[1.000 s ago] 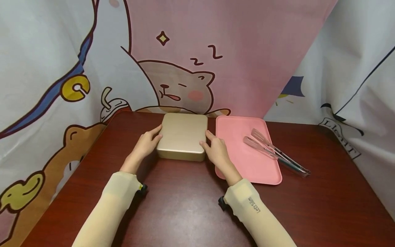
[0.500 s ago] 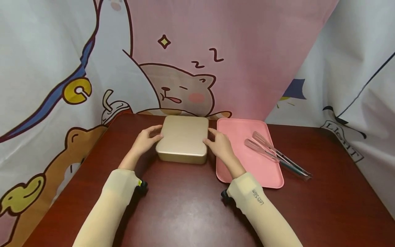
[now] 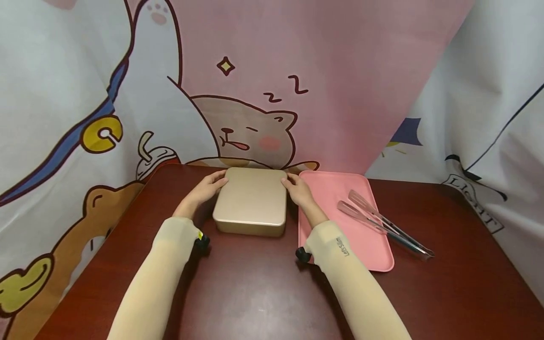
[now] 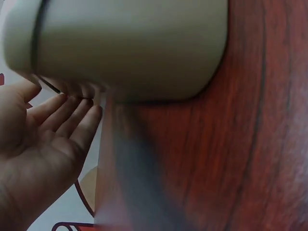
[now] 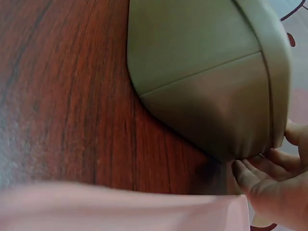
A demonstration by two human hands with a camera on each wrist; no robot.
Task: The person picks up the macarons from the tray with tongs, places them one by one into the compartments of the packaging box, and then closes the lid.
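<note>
A gold tin box with a fitted lid sits on the table at the back middle in the head view. My left hand holds its far left corner, thumb against the lid's edge. Opposite, my right hand grips the far right corner. In the left wrist view the left fingers reach fairly straight behind the box, tips by its back corner. The right wrist view has the right thumb at the lid rim and the fingertips low on the corner. The lid looks seated, and what the box contains is hidden.
A pink tray lies right beside the box, under the right forearm. Tongs with clear tips rest across its right edge, handle end over the dark red table. A printed cartoon cloth hangs close behind the box.
Both hands have slid from the middle of the box's sides to its far corners. The box stays in about the same place beside the tray, while the head view has tilted slightly upward.
</note>
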